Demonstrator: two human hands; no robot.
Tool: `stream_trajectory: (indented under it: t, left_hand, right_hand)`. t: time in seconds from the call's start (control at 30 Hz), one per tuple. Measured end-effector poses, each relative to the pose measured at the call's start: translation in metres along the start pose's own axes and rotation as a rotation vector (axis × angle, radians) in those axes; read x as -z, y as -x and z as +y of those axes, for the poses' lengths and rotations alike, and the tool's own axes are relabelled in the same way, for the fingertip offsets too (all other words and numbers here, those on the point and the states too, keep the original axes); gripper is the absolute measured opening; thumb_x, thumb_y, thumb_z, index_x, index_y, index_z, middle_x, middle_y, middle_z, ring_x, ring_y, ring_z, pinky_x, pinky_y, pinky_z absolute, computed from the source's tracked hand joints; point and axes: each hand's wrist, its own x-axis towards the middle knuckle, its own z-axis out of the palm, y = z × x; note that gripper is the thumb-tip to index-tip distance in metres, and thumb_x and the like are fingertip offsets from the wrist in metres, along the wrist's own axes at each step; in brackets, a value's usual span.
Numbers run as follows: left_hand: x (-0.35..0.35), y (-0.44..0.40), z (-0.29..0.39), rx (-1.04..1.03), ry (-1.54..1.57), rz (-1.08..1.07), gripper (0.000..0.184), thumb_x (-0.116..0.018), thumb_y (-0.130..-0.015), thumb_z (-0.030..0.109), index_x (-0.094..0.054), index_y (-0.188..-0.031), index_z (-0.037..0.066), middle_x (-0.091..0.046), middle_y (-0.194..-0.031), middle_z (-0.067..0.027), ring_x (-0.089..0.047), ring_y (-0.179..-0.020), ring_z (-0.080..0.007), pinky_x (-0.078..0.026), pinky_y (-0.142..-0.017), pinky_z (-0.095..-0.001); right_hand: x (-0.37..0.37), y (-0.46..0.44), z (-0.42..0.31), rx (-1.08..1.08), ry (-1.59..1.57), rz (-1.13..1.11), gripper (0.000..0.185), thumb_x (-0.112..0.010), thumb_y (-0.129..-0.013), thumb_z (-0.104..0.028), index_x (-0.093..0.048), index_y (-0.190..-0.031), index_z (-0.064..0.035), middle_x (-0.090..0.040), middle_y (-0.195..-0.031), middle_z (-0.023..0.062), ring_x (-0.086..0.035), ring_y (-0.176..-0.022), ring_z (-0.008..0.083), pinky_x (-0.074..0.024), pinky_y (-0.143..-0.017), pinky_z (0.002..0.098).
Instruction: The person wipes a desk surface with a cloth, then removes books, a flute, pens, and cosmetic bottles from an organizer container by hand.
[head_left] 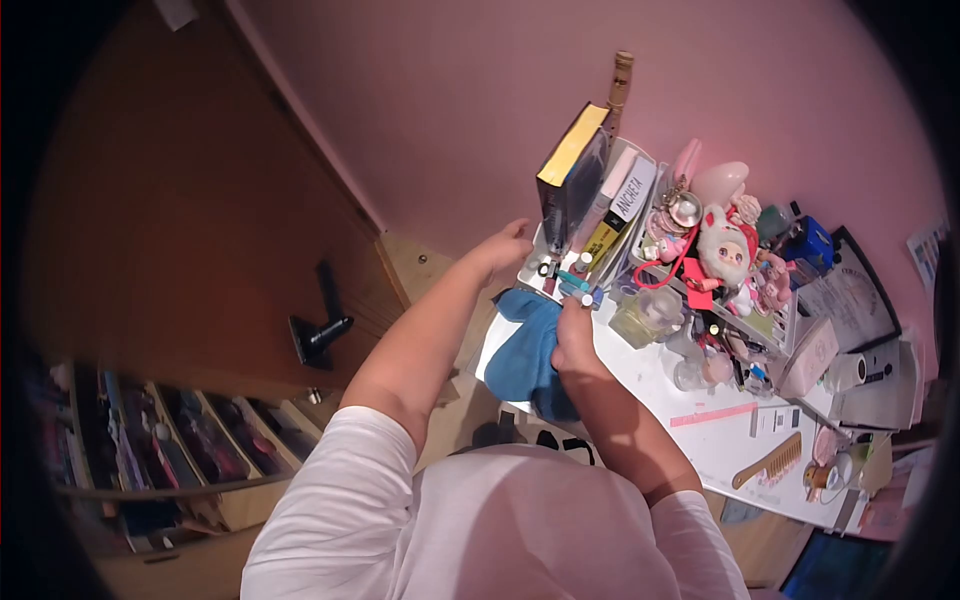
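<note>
I see the blue cloth [522,350] against my right fingers [572,312], small bottles [574,281] just beyond them, and the white tray [533,276] beside my left fingers [518,230], though I cannot tell whether either set grips.

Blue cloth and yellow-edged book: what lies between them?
In the head view, a cluster of small containers, including a teal one, lies between the blue cloth and the yellow-edged book.
</note>
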Motion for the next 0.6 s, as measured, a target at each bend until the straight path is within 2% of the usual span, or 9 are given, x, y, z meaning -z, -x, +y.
stream_trajectory:
  t: [0.07,0.17,0.2,0.3,0.37,0.5,0.6]
  left_hand:
    - [-0.001,-0.028,-0.013,-0.053,0.172,-0.175,0.069,-0.046,-0.075,0.001,-0.027,-0.141,0.011,-0.041,-0.136,-0.0073,-0.043,-0.118,-0.0171,-0.035,-0.094,-0.0282]
    - [0.007,-0.015,0.011,-0.018,0.353,-0.39,0.067,-0.047,-0.073,0.003,-0.032,-0.138,0.01,-0.041,-0.136,-0.0034,-0.046,-0.115,-0.0137,-0.036,-0.091,-0.027]
    - [0.006,-0.001,0.026,0.045,0.404,-0.379,0.063,-0.048,-0.076,0.009,-0.034,-0.137,0.01,-0.046,-0.131,0.0006,-0.049,-0.105,-0.0092,-0.037,-0.085,-0.024]
    - [0.005,-0.011,0.023,0.101,0.418,-0.402,0.049,-0.043,-0.084,0.023,-0.042,-0.131,0.01,-0.05,-0.125,-0.0058,-0.052,-0.106,-0.0161,-0.041,-0.09,-0.0316]
    - [-0.002,-0.026,0.016,0.173,0.547,-0.366,0.047,-0.043,-0.085,0.033,-0.048,-0.124,0.008,-0.056,-0.116,-0.0067,-0.054,-0.102,-0.0168,-0.043,-0.086,-0.0321]
    - [-0.016,-0.04,0.024,0.246,0.698,-0.36,0.05,-0.044,-0.087,0.048,-0.055,-0.114,0.008,-0.061,-0.103,-0.0121,-0.06,-0.095,-0.0213,-0.048,-0.083,-0.0382]
    - [-0.021,-0.059,0.024,0.272,0.584,-0.364,0.055,-0.042,-0.088,0.052,-0.053,-0.115,0.006,-0.06,-0.104,-0.0132,-0.061,-0.092,-0.0217,-0.05,-0.082,-0.0375]
  right_hand:
    - [0.0,0.005,-0.004,0.009,-0.003,-0.003,0.052,-0.037,-0.082,-0.004,-0.034,-0.133,-0.0087,-0.047,-0.119,0.008,-0.045,-0.106,0.0191,-0.0326,-0.095,0.0312]
    - [-0.013,0.027,-0.026,0.02,0.025,0.023,0.054,-0.037,-0.082,-0.003,-0.032,-0.135,-0.0105,-0.046,-0.122,0.0089,-0.044,-0.109,0.0195,-0.0317,-0.096,0.0316]
    - [-0.014,0.027,-0.027,0.008,0.068,0.03,0.056,-0.037,-0.081,-0.004,-0.03,-0.137,-0.0112,-0.044,-0.124,0.0098,-0.043,-0.111,0.0205,-0.031,-0.097,0.0322]
    - [-0.018,0.037,-0.033,0.056,0.078,0.048,0.059,-0.037,-0.081,-0.004,-0.027,-0.139,-0.0121,-0.043,-0.126,0.0098,-0.043,-0.112,0.0212,-0.031,-0.097,0.0324]
    - [-0.019,0.038,-0.033,0.022,0.079,0.081,0.062,-0.037,-0.081,-0.003,-0.024,-0.141,-0.0128,-0.042,-0.128,0.0095,-0.043,-0.111,0.0208,-0.031,-0.096,0.0321]
    - [-0.024,0.043,-0.032,-0.007,0.027,0.121,0.067,-0.037,-0.08,-0.002,-0.019,-0.143,-0.0139,-0.04,-0.131,0.0091,-0.043,-0.111,0.0203,-0.0316,-0.096,0.031]
    - [-0.031,0.056,-0.036,-0.043,0.103,0.166,0.067,-0.038,-0.082,-0.004,-0.016,-0.144,-0.0158,-0.036,-0.136,0.0102,-0.042,-0.114,0.0202,-0.0328,-0.095,0.0308]
